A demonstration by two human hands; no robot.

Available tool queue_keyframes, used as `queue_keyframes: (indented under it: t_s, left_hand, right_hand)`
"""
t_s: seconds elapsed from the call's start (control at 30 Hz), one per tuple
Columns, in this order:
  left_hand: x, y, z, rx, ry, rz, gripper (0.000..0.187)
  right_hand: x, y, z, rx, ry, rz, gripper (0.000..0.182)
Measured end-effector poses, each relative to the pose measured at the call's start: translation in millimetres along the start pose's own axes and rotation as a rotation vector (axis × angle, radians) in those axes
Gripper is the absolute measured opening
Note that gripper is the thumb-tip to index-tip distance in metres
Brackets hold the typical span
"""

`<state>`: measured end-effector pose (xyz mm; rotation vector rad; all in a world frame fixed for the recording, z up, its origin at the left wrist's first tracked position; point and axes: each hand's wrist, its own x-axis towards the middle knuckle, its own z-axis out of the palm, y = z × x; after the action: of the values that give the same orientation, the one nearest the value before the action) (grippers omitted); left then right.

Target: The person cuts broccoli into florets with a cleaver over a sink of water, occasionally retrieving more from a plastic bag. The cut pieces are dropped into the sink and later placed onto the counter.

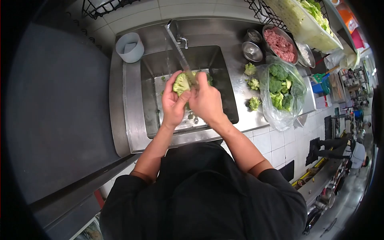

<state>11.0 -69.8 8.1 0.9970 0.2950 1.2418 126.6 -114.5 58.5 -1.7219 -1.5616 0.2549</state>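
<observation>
Over the steel sink (149, 80), my left hand (174, 102) is wrapped round a green broccoli head (181, 84). Close against it on the right, my right hand (207, 100) is closed on the handle of a knife (183, 62), whose long blade points up toward the faucet (173, 30). Its edge by the broccoli is blurred, and the handle is hidden in my fingers. Small green bits lie on the sink floor below. Several cut florets (253, 84) sit on the steel counter to the right, beside a clear plastic bag (276, 116) of broccoli (276, 85).
A white container (130, 47) stands at the sink's back left corner. Behind the bag are a bowl of pinkish minced meat (280, 45) and a small metal bowl (252, 51). A white basket (308, 28) of leaves hangs over the back right. Another person (357, 155) is far off at right.
</observation>
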Motion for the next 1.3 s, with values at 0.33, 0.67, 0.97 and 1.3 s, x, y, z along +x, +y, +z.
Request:
queue_keyframes:
  t_s: [0.33, 0.67, 0.97, 1.3]
  left_hand:
    - [18, 17, -42, -0.15, -0.162, -0.181, 0.061]
    - [16, 23, -13, 0.007, -0.298, -0.172, 0.061]
    - [10, 5, -31, -0.334, -0.26, -0.334, 0.059]
    - [6, -113, -118, 0.854, 0.595, -0.54, 0.031]
  right_hand:
    - [1, 20, -21, 0.089, -0.021, 0.122, 0.046]
    - [-14, 0, -20, 0.069, 0.011, -0.165, 0.046]
    - [2, 24, -22, 0.629, -0.135, 0.23, 0.058]
    - [-18, 148, -44, 0.279, -0.216, 0.424, 0.044]
